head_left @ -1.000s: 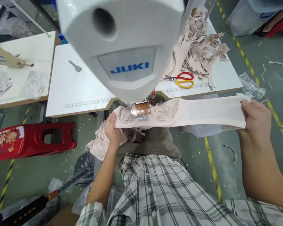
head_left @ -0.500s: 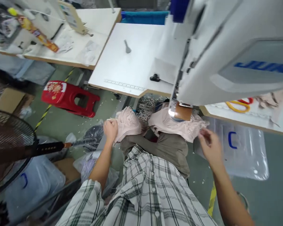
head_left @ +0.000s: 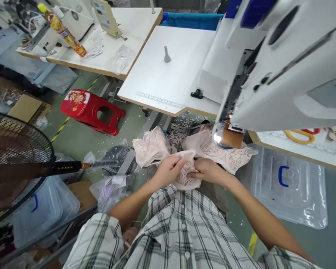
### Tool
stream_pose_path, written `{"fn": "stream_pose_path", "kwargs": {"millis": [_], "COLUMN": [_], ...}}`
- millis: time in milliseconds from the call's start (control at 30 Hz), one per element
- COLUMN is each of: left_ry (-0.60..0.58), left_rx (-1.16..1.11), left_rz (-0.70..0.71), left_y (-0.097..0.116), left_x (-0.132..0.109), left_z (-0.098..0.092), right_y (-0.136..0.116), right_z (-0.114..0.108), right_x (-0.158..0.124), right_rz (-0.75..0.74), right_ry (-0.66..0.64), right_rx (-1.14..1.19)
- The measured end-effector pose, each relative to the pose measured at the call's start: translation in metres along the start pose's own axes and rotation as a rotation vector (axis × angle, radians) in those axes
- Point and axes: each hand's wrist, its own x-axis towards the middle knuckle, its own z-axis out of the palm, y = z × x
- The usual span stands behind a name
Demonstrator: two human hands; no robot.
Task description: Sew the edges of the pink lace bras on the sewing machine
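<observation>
Left hand (head_left: 168,170) and right hand (head_left: 210,172), each grip pinching the lace piece (head_left: 185,178), sit well apart from the tabletop (head_left: 162,80) edge at eleven o'clock.

The floor (head_left: 133,121) is green; the stool (head_left: 87,112) red

The pale pink, curved lace piece (head_left: 187,178) has an openwork pattern. The loose white cloth shirt (head_left: 168,233) is crossed by dark green and grey checks. The low red plastic stool (head_left: 86,116) shows reddish flowers on white ground. The narrow yellow-and-black floor tape (head_left: 61,129) is striped.
</observation>
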Motion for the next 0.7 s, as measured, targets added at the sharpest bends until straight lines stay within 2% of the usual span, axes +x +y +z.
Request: {"fn": "stream_pose_path", "kwargs": {"millis": [100, 167, 200, 233, 300, 333, 367, 433, 467, 500, 567, 700], "left_ry": [-0.158, -0.366, -0.466, -0.537, -0.596, -0.602, -0.603, -0.601, -0.6, -0.589, -0.535, -0.433], "left_rx": [-0.318, -0.467, -0.496, -0.511, -0.538, -0.539, -0.529, -0.48, -0.452, -0.426, -0.369, -0.251], "left_rz": [-0.025, -0.012, 0.016, 0.043, 0.066, 0.071, 0.076, 0.088, 0.095, 0.101, 0.128, 0.225], "left_y": [0.025, 0.043, 0.052, 0.06, 0.074, 0.078, 0.082, 0.087, 0.088, 0.089, 0.091, 0.094], "left_x": [0.032, 0.051, 0.058, 0.063, 0.07, 0.072, 0.073, 0.073, 0.071, 0.069, 0.063, 0.05], "left_z": [0.026, 0.049, 0.06, 0.07, 0.082, 0.084, 0.085, 0.083, 0.082, 0.081, 0.079, 0.075], "right_y": [-0.036, -0.062, -0.07, -0.074, -0.068, -0.058, -0.045, -0.015, -0.001, 0.012, 0.031, 0.05], "right_z": [-0.036, -0.061, -0.072, -0.084, -0.108, -0.12, -0.132, -0.158, -0.171, -0.183, -0.205, -0.23], "right_x": [-0.055, -0.091, -0.106, -0.119, -0.136, -0.141, -0.141, -0.133, -0.124, -0.114, -0.093, -0.062], "right_rz": [0.08, 0.143, 0.158, 0.153, 0.12, 0.132, 0.18, 0.372, 0.455, 0.491, 0.528, 0.577], "right_ry": [0.03, 0.075, 0.053, -0.009, -0.128, -0.104, 0.004, 0.46, 0.637, 0.729, 0.809, 0.827], "right_rx": [-0.082, -0.057, 0.001, 0.078, 0.192, 0.183, 0.114, -0.137, -0.252, -0.303, -0.349, -0.371]}}
